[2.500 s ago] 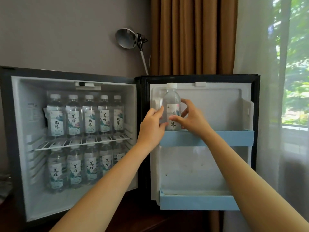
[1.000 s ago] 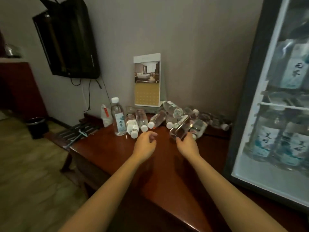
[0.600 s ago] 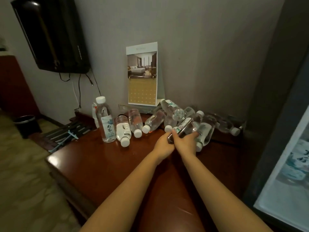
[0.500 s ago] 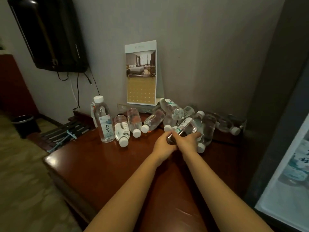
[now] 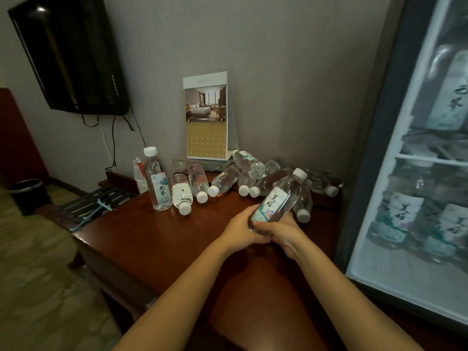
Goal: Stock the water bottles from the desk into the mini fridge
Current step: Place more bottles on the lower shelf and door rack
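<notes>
Left hand (image 5: 239,231) and right hand (image 5: 285,233) wrap their fingers (image 5: 244,214) round a tilted water bottle (image 5: 277,203). The grip looks low, so it may slip onto the lying bottles (image 5: 222,179) behind.

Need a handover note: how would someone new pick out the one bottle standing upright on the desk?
Find the calendar card propped against the wall at the back of the wooden desk. Left of it, the row of water bottles ends at the upright bottle, beside a small white packet. It alone stands with its white cap on top; its neighbours all lie on their sides.
</notes>
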